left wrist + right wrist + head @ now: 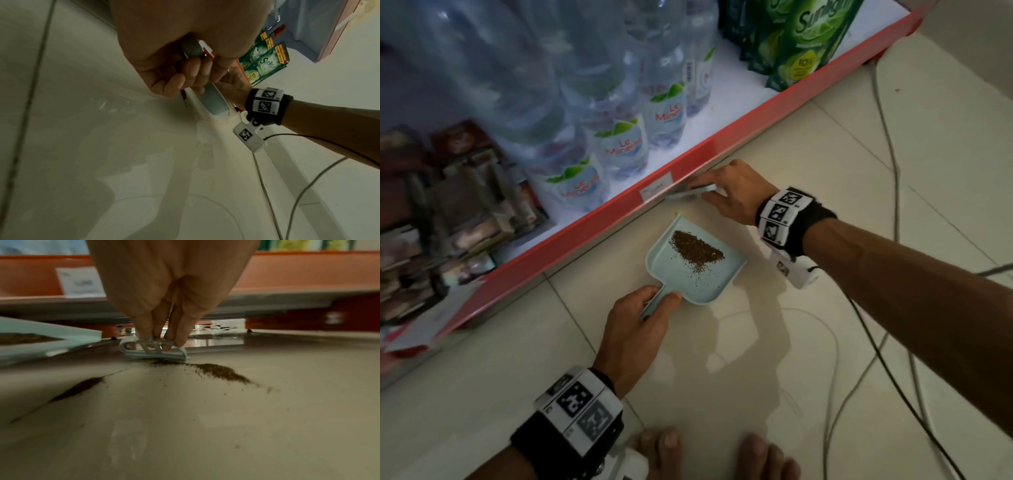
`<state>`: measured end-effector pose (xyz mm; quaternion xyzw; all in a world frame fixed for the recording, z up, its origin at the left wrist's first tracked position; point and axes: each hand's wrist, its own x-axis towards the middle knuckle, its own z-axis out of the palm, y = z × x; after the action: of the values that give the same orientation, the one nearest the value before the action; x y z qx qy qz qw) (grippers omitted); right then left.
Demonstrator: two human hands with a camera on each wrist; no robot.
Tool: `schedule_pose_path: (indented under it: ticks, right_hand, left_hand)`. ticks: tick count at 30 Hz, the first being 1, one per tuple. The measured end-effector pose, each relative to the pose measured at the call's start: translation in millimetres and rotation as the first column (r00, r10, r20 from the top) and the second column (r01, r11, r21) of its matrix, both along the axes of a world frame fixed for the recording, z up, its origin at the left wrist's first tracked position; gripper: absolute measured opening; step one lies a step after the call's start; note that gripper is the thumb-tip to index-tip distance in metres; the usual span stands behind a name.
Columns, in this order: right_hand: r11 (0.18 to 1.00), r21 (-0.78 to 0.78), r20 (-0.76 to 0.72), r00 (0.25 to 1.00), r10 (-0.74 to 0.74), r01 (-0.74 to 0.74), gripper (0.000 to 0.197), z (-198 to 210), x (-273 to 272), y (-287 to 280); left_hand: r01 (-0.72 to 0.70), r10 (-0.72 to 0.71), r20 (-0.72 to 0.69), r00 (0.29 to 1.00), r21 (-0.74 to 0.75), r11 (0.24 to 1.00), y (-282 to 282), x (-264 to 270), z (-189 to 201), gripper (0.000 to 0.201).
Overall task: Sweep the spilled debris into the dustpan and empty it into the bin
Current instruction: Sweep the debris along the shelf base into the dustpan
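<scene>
Brown granular debris (697,247) piled inside pale blue plastic dustpan (690,270), more loose (218,372) on cream tiled floor (825,171) by red shelf edge (619,202). Left hand (635,323) fingers wrapped round dustpan handle (212,100). Right hand (736,195) fingertips pinch small pale blue brush (153,351), low against floor, just beyond dustpan toward shelf.
</scene>
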<state>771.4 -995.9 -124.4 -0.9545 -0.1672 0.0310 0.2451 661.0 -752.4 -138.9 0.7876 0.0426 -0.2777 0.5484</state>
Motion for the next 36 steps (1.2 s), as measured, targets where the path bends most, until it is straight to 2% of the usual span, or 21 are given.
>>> schedule_pose_path:
  ticks: [3, 7, 9, 11, 13, 15, 17, 22, 24, 26, 29, 31, 34, 36]
  right_hand:
    - [0.989, -0.106, -0.057, 0.994, 0.095, -0.101, 0.027, 13, -11, -3]
    - [0.997, -0.030, 0.137, 0.988, 0.074, -0.070, 0.021, 41, -20, -23]
    - [0.999, -0.046, 0.218, 0.976, -0.017, 0.028, 0.020, 47, -21, -40]
    - [0.978, -0.103, 0.233, 0.960, -0.152, 0.180, 0.021, 44, -23, -58]
    - [0.918, -0.167, 0.192, 0.925, -0.327, 0.359, 0.026, 33, -24, -72]
    - [0.825, -0.238, 0.104, 0.858, -0.504, 0.513, 0.029, 19, -26, -73]
    - [0.785, -0.264, 0.022, 0.817, -0.576, 0.560, 0.029, 8, -33, -58]
    - [0.888, -0.121, 0.000, 0.895, -0.446, 0.443, 0.028, -3, -60, 7]
    - [0.898, -0.093, 0.011, 0.902, -0.431, 0.430, 0.028, 1, -71, 23]
    - [0.886, -0.078, 0.085, 0.889, -0.450, 0.457, 0.028, 9, -76, 23]
    - [0.828, -0.044, 0.212, 0.815, -0.539, 0.559, 0.025, 20, -78, -1]
    - [0.745, -0.113, 0.227, 0.747, -0.625, 0.658, 0.025, 22, -74, -28]
    - [0.598, -0.223, 0.143, 0.633, -0.761, 0.770, 0.026, 15, -70, -55]
    - [0.579, -0.257, 0.053, 0.610, -0.791, 0.774, 0.027, 9, -71, -50]
  left_hand:
    - [-0.039, 0.039, 0.000, 0.999, -0.012, 0.999, 14, -5, 5, 0.030]
    - [-0.063, 0.063, 0.019, 0.998, -0.013, 0.998, 33, -9, 8, 0.028]
    - [-0.064, 0.064, 0.029, 0.998, -0.009, 0.998, 44, -9, 6, 0.026]
    - [-0.059, 0.060, 0.032, 0.998, -0.012, 0.998, 53, -7, 2, 0.028]
    - [-0.061, 0.061, 0.025, 0.998, -0.009, 0.998, 54, -4, -3, 0.031]
    - [-0.074, 0.074, 0.006, 0.997, -0.012, 0.997, 50, -1, -6, 0.031]
    - [-0.056, 0.055, -0.012, 0.998, -0.021, 0.998, 41, 1, -9, 0.030]
    - [-0.005, 0.003, -0.023, 1.000, -0.056, 0.998, 26, 2, -10, 0.027]
    - [0.001, -0.001, -0.007, 1.000, -0.062, 0.998, 29, 3, -9, 0.027]
    - [-0.019, 0.019, 0.002, 1.000, -0.052, 0.998, 32, 3, -12, 0.033]
    - [-0.021, 0.021, -0.001, 1.000, -0.055, 0.998, 41, 0, -10, 0.034]
    - [-0.018, 0.017, -0.012, 1.000, -0.068, 0.997, 42, -2, -11, 0.036]
    - [-0.020, 0.019, -0.019, 1.000, -0.090, 0.996, 41, 0, -10, 0.037]
    - [-0.014, 0.012, -0.015, 1.000, -0.100, 0.995, 37, 2, -9, 0.037]
